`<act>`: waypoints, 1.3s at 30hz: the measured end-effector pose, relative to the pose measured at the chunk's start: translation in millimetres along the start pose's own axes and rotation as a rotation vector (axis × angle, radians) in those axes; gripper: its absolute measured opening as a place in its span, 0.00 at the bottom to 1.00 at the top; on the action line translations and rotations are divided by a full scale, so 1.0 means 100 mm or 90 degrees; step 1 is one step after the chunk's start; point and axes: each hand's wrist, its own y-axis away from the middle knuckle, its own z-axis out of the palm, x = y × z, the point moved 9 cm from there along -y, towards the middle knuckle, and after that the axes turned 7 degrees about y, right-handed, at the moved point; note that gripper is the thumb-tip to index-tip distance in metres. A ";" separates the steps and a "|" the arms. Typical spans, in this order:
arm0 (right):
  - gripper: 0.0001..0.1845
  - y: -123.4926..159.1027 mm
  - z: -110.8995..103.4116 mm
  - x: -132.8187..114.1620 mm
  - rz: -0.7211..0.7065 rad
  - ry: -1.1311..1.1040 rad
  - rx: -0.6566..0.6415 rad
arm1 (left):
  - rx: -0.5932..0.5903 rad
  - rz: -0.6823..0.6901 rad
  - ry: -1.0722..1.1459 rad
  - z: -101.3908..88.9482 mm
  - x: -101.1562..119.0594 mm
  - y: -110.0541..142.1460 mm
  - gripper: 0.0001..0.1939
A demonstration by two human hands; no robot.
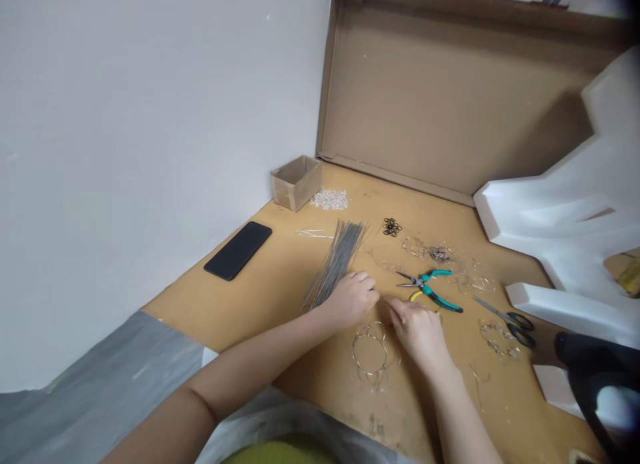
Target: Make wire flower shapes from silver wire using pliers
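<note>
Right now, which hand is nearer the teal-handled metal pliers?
Right. The right hand is just in front of the pliers; the left hand is farther off, to their left.

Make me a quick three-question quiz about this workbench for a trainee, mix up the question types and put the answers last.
1. Which lies nearest the small open brown cardboard box?
A) black-handled metal scissors
B) pile of tiny whitish pieces
C) round silvery wire loop

2. True or false: the teal-handled metal pliers lie with their handles pressed together.

3. Short answer: which bare hand is nearer the bundle of straight grey wires?

Key: 1. B; 2. False, the handles are spread apart; 3. The left hand.
</note>
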 end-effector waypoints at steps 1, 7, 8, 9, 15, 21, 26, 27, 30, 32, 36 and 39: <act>0.14 0.01 -0.01 -0.01 -0.003 0.008 0.003 | -0.002 0.001 -0.002 0.02 0.02 0.00 0.11; 0.14 0.03 -0.03 -0.02 0.008 0.017 0.011 | 0.004 -0.024 0.012 0.01 0.07 0.01 0.12; 0.14 0.03 -0.02 -0.01 0.015 0.010 0.012 | 0.004 -0.039 0.026 0.00 0.05 0.01 0.13; 0.14 0.03 -0.02 0.01 0.024 0.001 0.013 | 0.004 -0.059 0.042 0.00 0.02 0.01 0.14; 0.14 0.01 0.05 0.10 0.104 -0.099 0.009 | 0.045 -0.158 0.168 0.03 -0.17 0.02 0.14; 0.14 -0.01 0.20 0.11 0.126 -0.318 -0.024 | 0.105 -0.209 0.336 -0.02 -0.30 0.01 0.10; 0.16 -0.02 0.36 0.07 0.109 -0.460 -0.049 | -0.023 -0.344 0.691 0.25 -0.49 0.08 0.10; 0.16 -0.02 0.35 0.05 0.100 -0.471 -0.051 | -0.081 -0.353 0.789 0.32 -0.47 0.10 0.11; 0.16 -0.01 0.26 0.02 0.079 -0.457 -0.038 | -0.150 -0.347 0.953 0.35 -0.46 0.15 0.14; 0.15 0.01 0.16 0.03 0.073 -0.423 -0.014 | -0.178 -0.326 1.014 0.32 -0.43 0.16 0.15; 0.15 0.02 -0.02 0.06 0.066 -0.345 0.050 | -0.204 -0.333 1.027 0.31 -0.40 0.18 0.16; 0.14 0.03 -0.07 0.05 0.060 -0.318 0.081 | -0.216 -0.340 0.997 0.31 -0.36 0.18 0.15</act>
